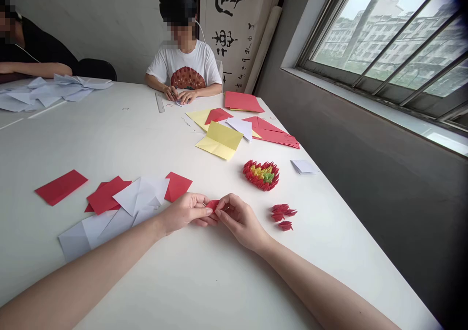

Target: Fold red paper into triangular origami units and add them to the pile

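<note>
Between my two hands is a small folded piece of red paper (pixel 212 205), partly covered by fingers. My left hand (pixel 192 208) pinches its left side, thumb on top. At its right edge, my right hand (pixel 237 218) closes thumb and fingertips on the same paper. Several small folded red paper pieces (pixel 281 212) lie to the right of my right hand. Beyond them sits a heart-shaped model (pixel 261 175) of interlocked red, yellow and green paper pieces. Left of my left hand are red paper sheets (pixel 109 196) and creased white paper sheets (pixel 91 230), loosely overlapping.
Yellow paper (pixel 221 140) and stacked red paper (pixel 244 101) lie farther back on the white table (pixel 164 281). A folded white paper (pixel 304 166) rests near the right edge. Across the table a person (pixel 186 71) handles paper beside a ruler (pixel 160 102). Another person sits far left.
</note>
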`<action>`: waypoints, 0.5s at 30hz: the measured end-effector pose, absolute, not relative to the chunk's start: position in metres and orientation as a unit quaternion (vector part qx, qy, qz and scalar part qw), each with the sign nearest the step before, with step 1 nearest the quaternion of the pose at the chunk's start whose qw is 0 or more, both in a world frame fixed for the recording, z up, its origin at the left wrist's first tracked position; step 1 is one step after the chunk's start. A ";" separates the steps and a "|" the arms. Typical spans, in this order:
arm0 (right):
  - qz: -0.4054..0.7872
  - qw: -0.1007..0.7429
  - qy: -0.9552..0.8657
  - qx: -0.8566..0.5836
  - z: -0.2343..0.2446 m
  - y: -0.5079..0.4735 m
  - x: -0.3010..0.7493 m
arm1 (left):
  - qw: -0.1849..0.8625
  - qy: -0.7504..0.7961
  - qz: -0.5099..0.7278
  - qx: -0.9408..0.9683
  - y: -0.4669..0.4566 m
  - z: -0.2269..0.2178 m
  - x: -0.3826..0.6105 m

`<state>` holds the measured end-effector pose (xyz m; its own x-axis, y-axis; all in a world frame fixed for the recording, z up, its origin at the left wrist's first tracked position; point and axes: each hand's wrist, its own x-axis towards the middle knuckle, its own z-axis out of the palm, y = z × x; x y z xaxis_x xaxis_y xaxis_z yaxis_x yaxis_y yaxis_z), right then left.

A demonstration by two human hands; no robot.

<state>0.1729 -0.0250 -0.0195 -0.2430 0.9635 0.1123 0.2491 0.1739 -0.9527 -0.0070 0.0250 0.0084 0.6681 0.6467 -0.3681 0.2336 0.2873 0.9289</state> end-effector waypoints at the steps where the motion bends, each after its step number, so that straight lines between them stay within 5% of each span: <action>1: 0.457 0.405 -0.640 -0.466 -0.021 -0.025 0.173 | 0.706 0.385 0.144 0.577 0.025 0.008 -0.007; 15: 0.430 0.389 -0.653 -0.487 -0.020 -0.026 0.173 | 0.675 0.407 0.131 0.601 0.022 0.007 -0.007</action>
